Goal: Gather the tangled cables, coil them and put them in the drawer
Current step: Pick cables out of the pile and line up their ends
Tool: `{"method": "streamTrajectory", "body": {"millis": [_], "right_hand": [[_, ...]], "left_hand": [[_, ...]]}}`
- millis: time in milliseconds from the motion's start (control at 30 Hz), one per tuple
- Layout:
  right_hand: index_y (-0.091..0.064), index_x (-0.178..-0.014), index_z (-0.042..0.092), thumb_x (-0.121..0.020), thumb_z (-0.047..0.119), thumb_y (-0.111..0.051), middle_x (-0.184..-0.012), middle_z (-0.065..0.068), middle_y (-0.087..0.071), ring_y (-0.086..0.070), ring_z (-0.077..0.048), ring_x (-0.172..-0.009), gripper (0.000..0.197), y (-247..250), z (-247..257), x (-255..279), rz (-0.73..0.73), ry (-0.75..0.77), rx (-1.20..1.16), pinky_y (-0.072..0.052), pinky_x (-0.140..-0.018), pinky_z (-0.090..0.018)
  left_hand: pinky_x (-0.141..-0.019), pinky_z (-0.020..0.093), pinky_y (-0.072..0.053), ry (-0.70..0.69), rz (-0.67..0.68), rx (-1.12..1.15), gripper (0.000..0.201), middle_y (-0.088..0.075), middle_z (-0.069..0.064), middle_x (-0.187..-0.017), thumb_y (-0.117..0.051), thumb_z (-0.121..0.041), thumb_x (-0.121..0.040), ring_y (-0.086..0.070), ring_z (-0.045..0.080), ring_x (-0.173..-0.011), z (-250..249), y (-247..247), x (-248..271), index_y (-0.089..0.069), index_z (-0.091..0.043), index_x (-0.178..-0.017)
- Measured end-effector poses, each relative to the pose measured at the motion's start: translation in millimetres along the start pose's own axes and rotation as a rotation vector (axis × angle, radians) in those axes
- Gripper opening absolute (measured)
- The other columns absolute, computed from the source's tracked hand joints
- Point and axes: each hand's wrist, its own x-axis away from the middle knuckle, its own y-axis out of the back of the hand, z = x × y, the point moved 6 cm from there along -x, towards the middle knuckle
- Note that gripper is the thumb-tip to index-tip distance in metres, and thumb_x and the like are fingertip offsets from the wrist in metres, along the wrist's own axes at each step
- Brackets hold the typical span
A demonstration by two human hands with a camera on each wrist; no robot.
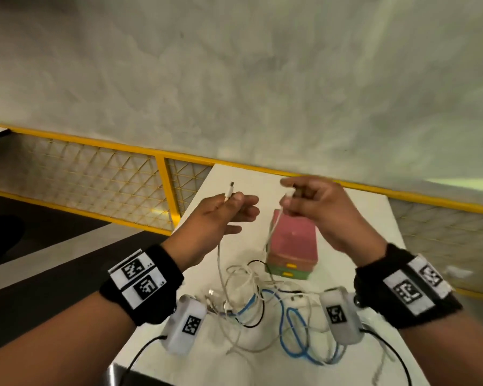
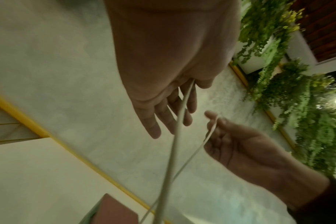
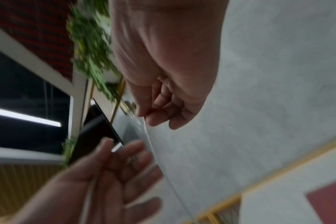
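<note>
Item: white cable [image 1: 220, 263], raised above the table [image 1: 195, 355]. Our left hand [image 1: 221, 215] pinches it just below the connector, which sticks up past thumb and forefinger; the other fingers lie relaxed. Our right hand [image 1: 315, 207] pinches another stretch of it at the fingertips. Both strands drop into the tangle of cables [image 1: 262, 307], white, blue and black, near the table's front edge. Behind the tangle, mid-table: small drawer box [image 1: 292, 246], pink top, green base, drawers closed.
</note>
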Motion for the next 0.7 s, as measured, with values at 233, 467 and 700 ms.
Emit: {"method": "streamTrajectory", "body": {"millis": [233, 467, 700], "right_hand": [[-0.063, -0.076, 0.006, -0.078, -0.008, -0.071, -0.060, -0.009, -0.066, -0.065, -0.020, -0.054, 0.015, 18, 64, 16, -0.159, 0.076, -0.202, -0.055, -0.057, -0.029], [-0.068, -0.086, -0.001, -0.087, -0.005, -0.065, -0.068, -0.011, -0.070, -0.070, -0.022, -0.059, 0.005, 14, 62, 35, -0.224, 0.039, -0.149, -0.060, -0.058, -0.033], [-0.058, -0.075, 0.011, -0.096, 0.038, -0.054, -0.063, -0.007, -0.062, -0.062, -0.020, -0.052, 0.035, -19, -31, 66, -0.203, -0.524, -0.512, -0.046, -0.057, -0.029]], "left_hand": [[-0.105, 0.046, -0.047, -0.094, 0.140, 0.049, 0.040, -0.074, -0.005, -0.112, -0.036, -0.052, -0.100, -0.064, 0.011, -0.117, -51, -72, -30, -0.068, -0.028, -0.107], [-0.102, 0.042, -0.046, -0.079, 0.240, 0.085, 0.061, -0.072, 0.002, -0.121, -0.031, -0.059, -0.095, -0.066, 0.015, -0.115, -45, -93, -23, -0.059, -0.015, -0.128], [-0.102, 0.048, -0.045, -0.141, 0.094, 0.254, 0.040, -0.071, 0.004, -0.116, -0.039, -0.042, -0.100, -0.065, 0.022, -0.117, -57, -67, -14, -0.068, -0.016, -0.105]]}}
